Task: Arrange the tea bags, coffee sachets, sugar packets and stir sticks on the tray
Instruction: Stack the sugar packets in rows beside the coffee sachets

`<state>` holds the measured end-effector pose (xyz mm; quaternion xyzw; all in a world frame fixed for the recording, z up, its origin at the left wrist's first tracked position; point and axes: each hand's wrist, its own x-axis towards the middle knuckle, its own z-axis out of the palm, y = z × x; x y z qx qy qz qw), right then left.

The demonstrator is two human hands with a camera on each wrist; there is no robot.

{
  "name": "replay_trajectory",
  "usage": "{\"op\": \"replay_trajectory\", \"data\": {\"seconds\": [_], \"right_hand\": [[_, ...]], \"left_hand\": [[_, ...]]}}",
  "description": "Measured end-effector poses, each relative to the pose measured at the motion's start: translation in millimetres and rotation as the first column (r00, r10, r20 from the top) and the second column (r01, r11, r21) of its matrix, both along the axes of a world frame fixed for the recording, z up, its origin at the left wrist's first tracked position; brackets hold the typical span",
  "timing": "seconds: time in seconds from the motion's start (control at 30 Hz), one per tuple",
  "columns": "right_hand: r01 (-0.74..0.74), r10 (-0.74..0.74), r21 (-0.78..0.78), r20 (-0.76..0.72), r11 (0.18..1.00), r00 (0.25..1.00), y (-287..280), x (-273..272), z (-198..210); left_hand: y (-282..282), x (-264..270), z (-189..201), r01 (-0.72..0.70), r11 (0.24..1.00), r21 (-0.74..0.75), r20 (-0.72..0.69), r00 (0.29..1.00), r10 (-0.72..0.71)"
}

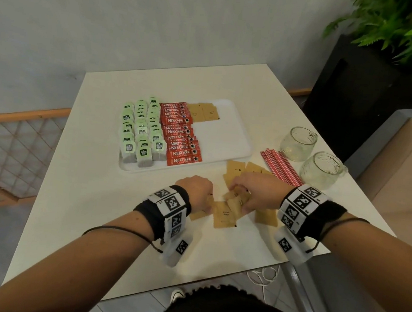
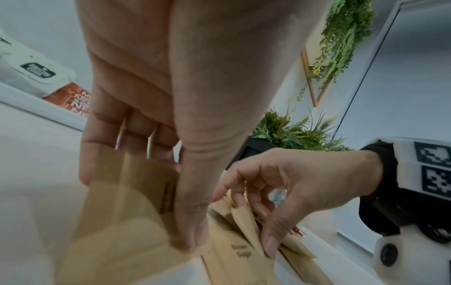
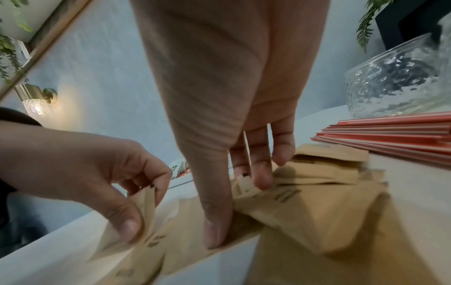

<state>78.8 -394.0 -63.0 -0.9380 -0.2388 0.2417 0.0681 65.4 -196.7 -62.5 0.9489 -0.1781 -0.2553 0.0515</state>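
Head view: both hands pinch sugar packets (beside the tray edge)

Right hand centre frame, thumb and fingers pinching brown sugar packets off the loose pile on the white table. Left hand at 9 o'clock pinching another packet. Red stir sticks at 3 o'clock, just beside the pile. Glass jar at 2 o'clock, behind the sticks. Lit wall lamp at 9–10 o'clock.
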Motion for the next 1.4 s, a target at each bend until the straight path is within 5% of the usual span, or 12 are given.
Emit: {"op": "replay_trajectory", "data": {"seconds": [0.13,0.3,0.6,0.93,1.13,1.3,1.4], "right_hand": [[0.012,-0.012,-0.025,0.011,1.000,1.000,2,4,0],[0.092,-0.090,0.141,-0.025,0.986,0.996,0,9,-3],[0.238,-0.252,0.323,0.000,0.916,0.968,-26,18,5],[0.301,-0.310,0.371,-0.036,0.879,0.950,-32,16,1],[0.331,-0.339,0.373,-0.044,0.867,0.940,-32,16,0],[0.372,-0.371,0.490,-0.105,0.788,0.923,-32,20,3],[0.392,-0.376,0.551,-0.148,0.737,0.915,-31,25,3]], "left_hand": [[9,3,5,-0.095,0.975,-0.199,-0.019,0.995,0.093],[7,0,4,-0.341,0.853,-0.396,-0.240,0.935,0.262],[-7,-8,-1,-0.091,0.955,-0.284,-0.228,0.973,0.025],[-21,-7,-1,0.020,1.000,0.003,-0.043,0.999,-0.020],[-29,-5,-5,0.042,0.999,-0.022,-0.069,0.997,-0.043],[-21,3,0,-0.174,0.956,-0.236,-0.237,0.964,0.117],[-10,9,4,-0.472,0.778,-0.415,-0.447,0.851,0.277]]}}
